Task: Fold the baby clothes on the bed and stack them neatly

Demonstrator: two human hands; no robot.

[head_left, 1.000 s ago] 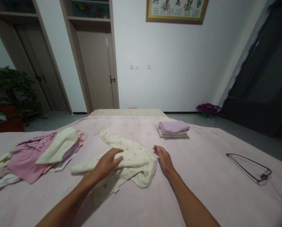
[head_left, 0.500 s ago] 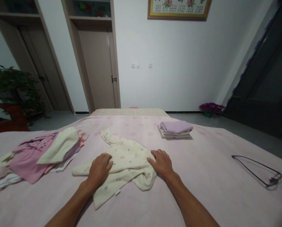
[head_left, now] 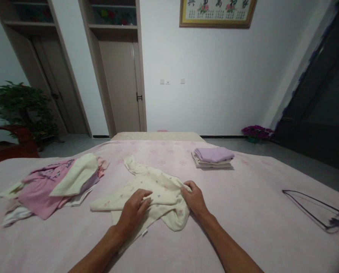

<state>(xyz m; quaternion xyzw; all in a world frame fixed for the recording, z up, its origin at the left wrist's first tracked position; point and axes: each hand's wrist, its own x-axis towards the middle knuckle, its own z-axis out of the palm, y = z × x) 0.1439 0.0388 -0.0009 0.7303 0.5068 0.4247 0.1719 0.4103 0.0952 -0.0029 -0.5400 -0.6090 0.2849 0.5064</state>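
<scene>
A cream long-sleeved baby top (head_left: 155,185) with small printed hearts lies crumpled in front of me on the pink bed cover. One sleeve points left and another reaches away at the far left. My right hand (head_left: 193,197) pinches the top's right edge between thumb and fingers. Over the middle of the fabric is my left hand (head_left: 135,208), its thumb and fingers apart; whether it touches the cloth I cannot tell. A small white label shows at the near hem, partly beside my left forearm.
To the left lies a loose heap of clothes (head_left: 55,185), pink, cream and white. A folded stack (head_left: 213,157) with a lilac piece on top sits at the far right. A black wire-like frame (head_left: 314,208) lies near the bed cover's (head_left: 237,235) right side.
My left hand has moved right across the top, with its fingers lifting. My right hand has closed on the right edge of the fabric.
</scene>
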